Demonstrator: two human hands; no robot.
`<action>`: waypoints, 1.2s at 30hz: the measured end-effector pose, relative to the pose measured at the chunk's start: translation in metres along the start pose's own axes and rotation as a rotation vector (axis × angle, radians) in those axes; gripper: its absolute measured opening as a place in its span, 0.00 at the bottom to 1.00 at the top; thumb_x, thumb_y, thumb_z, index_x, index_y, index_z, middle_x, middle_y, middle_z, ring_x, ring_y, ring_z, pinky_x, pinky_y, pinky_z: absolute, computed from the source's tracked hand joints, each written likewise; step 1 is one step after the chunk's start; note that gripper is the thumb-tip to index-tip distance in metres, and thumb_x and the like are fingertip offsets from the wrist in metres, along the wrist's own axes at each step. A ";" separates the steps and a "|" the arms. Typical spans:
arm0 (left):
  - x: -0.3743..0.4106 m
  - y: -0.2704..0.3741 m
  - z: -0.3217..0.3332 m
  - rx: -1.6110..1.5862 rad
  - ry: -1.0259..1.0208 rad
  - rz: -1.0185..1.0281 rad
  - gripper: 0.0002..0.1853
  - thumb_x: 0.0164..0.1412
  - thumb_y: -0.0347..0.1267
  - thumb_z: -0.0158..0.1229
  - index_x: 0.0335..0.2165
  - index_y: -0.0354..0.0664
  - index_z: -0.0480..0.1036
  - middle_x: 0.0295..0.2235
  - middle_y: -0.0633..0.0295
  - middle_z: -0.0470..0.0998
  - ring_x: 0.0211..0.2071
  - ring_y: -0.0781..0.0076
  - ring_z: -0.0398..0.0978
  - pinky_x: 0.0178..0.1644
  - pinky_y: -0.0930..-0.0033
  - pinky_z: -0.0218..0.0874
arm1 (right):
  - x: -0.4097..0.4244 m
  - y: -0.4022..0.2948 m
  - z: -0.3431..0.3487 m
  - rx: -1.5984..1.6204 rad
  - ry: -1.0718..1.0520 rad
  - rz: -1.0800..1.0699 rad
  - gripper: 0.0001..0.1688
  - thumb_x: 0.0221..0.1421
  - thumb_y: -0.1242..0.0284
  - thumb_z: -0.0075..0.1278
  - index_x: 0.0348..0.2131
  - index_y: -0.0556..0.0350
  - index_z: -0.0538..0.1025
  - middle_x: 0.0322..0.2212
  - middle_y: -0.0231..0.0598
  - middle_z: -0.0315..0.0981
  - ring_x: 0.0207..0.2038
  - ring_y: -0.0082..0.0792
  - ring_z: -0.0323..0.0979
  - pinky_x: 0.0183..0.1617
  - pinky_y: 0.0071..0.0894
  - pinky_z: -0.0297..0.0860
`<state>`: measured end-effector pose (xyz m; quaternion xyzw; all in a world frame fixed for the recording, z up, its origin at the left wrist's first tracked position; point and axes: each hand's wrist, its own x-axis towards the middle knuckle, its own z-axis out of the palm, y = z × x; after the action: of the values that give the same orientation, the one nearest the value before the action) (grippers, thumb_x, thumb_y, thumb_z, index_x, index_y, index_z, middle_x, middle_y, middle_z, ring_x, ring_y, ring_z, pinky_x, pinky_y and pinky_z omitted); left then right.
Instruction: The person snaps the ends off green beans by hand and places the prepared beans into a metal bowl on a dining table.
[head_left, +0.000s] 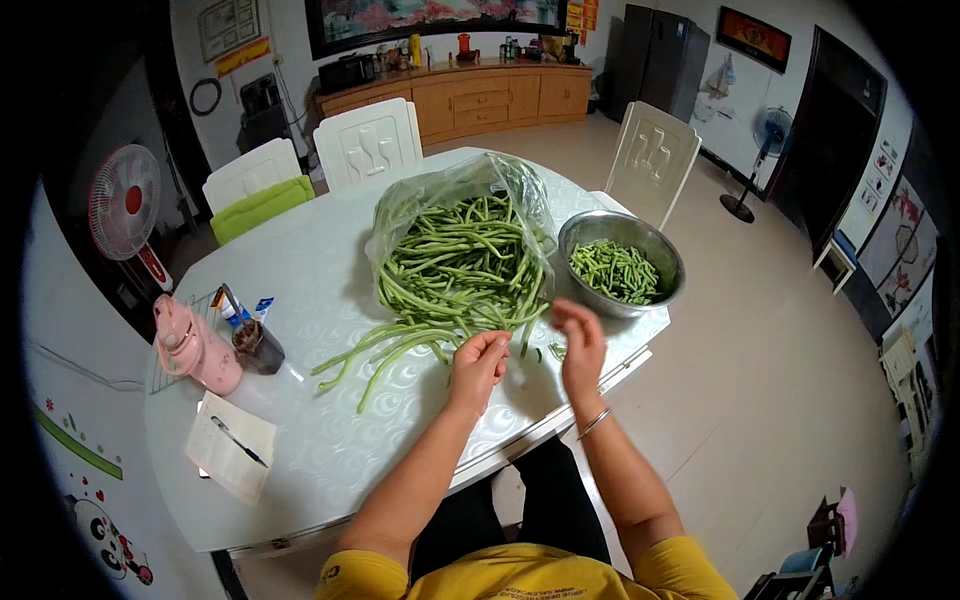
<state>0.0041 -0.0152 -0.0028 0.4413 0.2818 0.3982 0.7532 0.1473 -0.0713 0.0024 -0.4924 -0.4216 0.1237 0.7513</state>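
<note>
My left hand (478, 369) is above the table, thumb pressed against curled fingers. Whether a piece of bean is pinched there cannot be made out. To its right is my right hand (582, 349), fingers bent and partly blurred, with a bangle on the wrist; its grip is unclear. Long green beans (465, 247) spill towards me from an open clear plastic bag (401, 202). A steel bowl (667, 289), right of the bag, holds short cut or snapped bean pieces (615, 271). A few green scraps (556, 351) lie on the tabletop near my right hand.
On the left of the patterned table (322, 465) stand a pink bottle (199, 349) and a dark-filled cup (259, 349). A pen (238, 441) rests on an open notebook (225, 454). White chairs (367, 142) line the far side. The table's edge runs just before my lap.
</note>
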 end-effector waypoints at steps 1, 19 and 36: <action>-0.001 0.002 0.001 0.021 0.011 -0.003 0.08 0.58 0.30 0.49 0.35 0.38 0.70 0.22 0.70 0.67 0.17 0.87 0.60 0.17 0.86 0.48 | -0.019 -0.001 0.007 0.017 -0.029 0.035 0.12 0.56 0.77 0.38 0.38 0.63 0.71 0.36 0.38 0.70 0.37 0.26 0.68 0.41 0.22 0.65; 0.016 0.036 -0.008 0.211 0.214 0.271 0.13 0.59 0.36 0.49 0.29 0.35 0.70 0.17 0.69 0.66 0.14 0.87 0.57 0.16 0.85 0.45 | -0.046 0.019 0.010 0.311 -0.079 0.329 0.09 0.57 0.73 0.40 0.33 0.61 0.69 0.27 0.35 0.72 0.23 0.19 0.66 0.28 0.17 0.65; 0.043 0.054 0.010 0.991 0.139 0.452 0.06 0.46 0.28 0.55 0.21 0.34 0.72 0.16 0.64 0.70 0.18 0.80 0.64 0.23 0.77 0.56 | -0.044 0.019 0.004 0.312 -0.141 0.385 0.09 0.57 0.73 0.41 0.33 0.61 0.70 0.26 0.32 0.71 0.23 0.18 0.66 0.28 0.17 0.65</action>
<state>0.0156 0.0323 0.0469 0.7655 0.3829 0.3978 0.3305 0.1211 -0.0861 -0.0353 -0.4321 -0.3474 0.3622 0.7493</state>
